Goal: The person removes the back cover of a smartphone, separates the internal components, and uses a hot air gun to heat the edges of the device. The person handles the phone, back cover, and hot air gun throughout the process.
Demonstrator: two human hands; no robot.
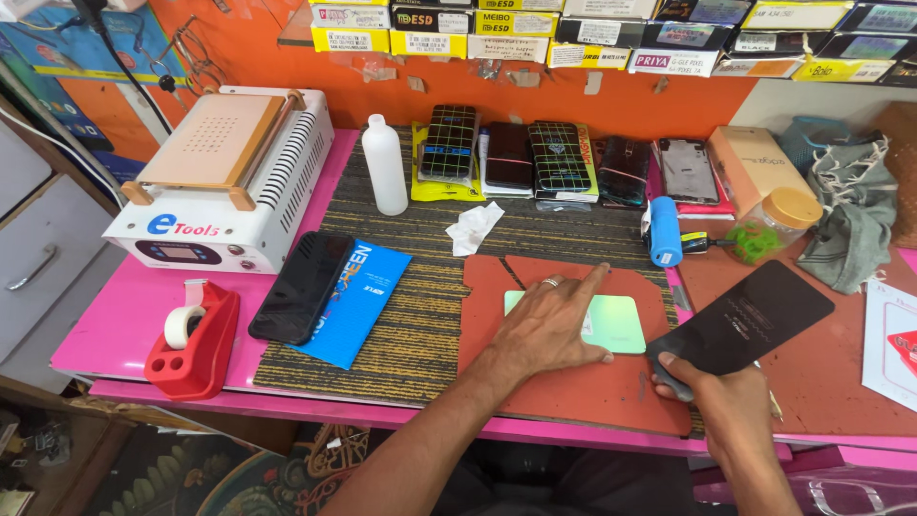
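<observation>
My left hand [549, 325] presses flat on a pale green phone [616, 325] that lies on a red-brown work mat [573, 392]. Its index finger points toward the mat's far edge and a ring shows on one finger. My right hand [721, 397] grips the near corner of a thin black sheet [745, 315], a screen protector or back film, held tilted just to the right of the phone.
A white heating machine [224, 182] stands at the back left beside a white bottle [384, 167]. A black phone [301, 287] lies on a blue packet [358, 301]. Also here: a red tape dispenser [196, 339], a row of phones [535, 158], a blue roller [664, 231], a jar [774, 225], grey cloth [855, 225].
</observation>
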